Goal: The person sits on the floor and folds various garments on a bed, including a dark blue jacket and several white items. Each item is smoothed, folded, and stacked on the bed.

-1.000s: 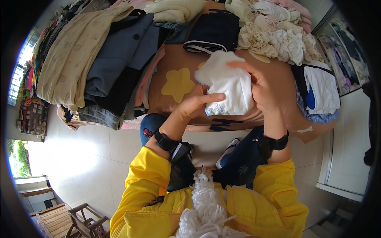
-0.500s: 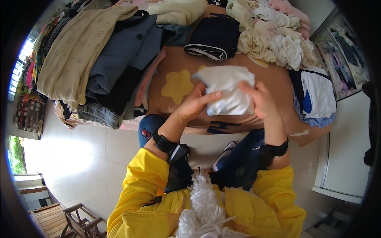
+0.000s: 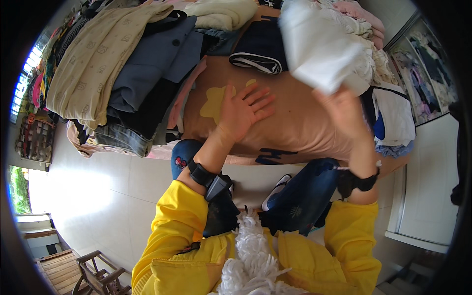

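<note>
A white cloth garment, blurred by motion, hangs spread in the air from my right hand. My fingers pinch it at its near lower corner, and its far part covers some of the crumpled white clothes behind. My left hand is empty, fingers spread, just above the brown bedsheet beside a yellow star print. Beyond my hands lies a folded navy garment with white trim, partly hidden by the white cloth.
Stacked clothes fill the left side: beige patterned trousers, a blue-grey garment and jeans. Folded white and blue clothes lie at the bed's right edge. A white cabinet stands right; a wooden chair is lower left.
The white garment, a compact bundle between both hands before, has opened out and swung up and right in my right hand. My left hand has let go and spread its fingers.
</note>
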A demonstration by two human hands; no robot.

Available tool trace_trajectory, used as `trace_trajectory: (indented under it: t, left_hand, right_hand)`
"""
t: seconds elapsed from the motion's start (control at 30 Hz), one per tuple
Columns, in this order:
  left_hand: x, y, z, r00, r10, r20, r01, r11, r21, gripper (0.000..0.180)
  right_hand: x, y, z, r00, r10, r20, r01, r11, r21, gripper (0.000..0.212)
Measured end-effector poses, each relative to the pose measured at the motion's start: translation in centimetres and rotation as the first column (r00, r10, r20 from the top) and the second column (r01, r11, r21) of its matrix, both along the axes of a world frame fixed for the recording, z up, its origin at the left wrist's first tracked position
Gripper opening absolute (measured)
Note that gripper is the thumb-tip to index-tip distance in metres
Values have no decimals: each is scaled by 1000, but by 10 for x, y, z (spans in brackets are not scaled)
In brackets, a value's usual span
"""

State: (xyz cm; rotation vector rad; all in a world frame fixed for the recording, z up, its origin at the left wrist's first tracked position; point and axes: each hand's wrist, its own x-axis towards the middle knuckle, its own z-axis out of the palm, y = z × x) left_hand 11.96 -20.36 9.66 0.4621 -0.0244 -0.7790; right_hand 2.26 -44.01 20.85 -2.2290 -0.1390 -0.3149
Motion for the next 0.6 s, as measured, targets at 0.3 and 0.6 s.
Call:
trace_trajectory:
  t: [0.3,0.6]
  left_hand:
    - [5,15,22,994,4,-113,15,985,170,59]
    - [8,43,16,803,-47,594,-420,663,620,41]
  right_hand:
    - [-30,46,-78,937,336,-93,-348,887,-305,43]
    - [-5,-58,-100,866,-493,-84,498,865,54,48]
